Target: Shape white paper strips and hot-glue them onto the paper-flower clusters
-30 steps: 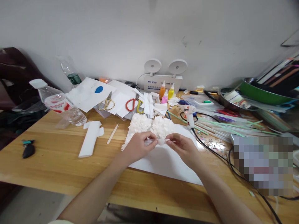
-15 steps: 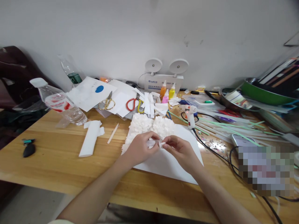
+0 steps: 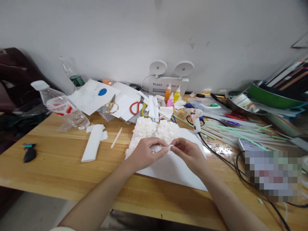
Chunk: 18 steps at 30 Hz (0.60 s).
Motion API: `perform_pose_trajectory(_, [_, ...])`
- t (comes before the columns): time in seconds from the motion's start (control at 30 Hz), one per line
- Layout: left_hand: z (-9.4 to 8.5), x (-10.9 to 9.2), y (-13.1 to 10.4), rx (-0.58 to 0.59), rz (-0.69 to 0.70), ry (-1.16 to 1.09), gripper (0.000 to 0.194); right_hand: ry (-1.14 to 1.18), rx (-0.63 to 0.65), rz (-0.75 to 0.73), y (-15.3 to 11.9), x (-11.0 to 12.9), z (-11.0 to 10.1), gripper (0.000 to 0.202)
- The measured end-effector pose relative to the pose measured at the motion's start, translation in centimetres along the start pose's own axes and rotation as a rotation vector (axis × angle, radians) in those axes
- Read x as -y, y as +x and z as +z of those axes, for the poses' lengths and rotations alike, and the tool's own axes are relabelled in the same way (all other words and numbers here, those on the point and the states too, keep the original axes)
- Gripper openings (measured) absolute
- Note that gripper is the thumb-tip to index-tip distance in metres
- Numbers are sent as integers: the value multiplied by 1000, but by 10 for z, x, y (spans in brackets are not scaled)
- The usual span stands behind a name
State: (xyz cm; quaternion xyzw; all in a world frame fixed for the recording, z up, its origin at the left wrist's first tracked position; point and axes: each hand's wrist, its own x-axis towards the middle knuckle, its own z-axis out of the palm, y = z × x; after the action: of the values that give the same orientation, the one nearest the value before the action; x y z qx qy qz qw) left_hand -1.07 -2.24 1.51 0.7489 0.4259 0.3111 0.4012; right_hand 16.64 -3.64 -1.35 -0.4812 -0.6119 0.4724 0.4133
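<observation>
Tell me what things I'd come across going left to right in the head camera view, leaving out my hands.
Small black object with a teal end → white paper piece → pointed flat stick → red-handled scissors → pink bottle → white glue gun → green bowl.

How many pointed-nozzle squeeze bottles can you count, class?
3: the orange bottle at back left, the yellow bottle to its right, and the pink bottle in front. Others may be hidden.
</observation>
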Motion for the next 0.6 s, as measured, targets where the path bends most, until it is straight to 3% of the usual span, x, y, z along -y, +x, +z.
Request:
perform_pose_trajectory(0.2, [3, 3, 1, -107, 19, 19, 10, 57, 38, 26, -2, 0, 2, 19])
perform_pose_trajectory(0.43, [9, 4, 0, -109, 22, 26, 10, 61, 74, -2, -2, 2, 8, 20])
perform_pose_trajectory(0.6, [10, 4, -1, -101, 8, 38, 10, 68, 21, -20, -4, 2, 10, 16])
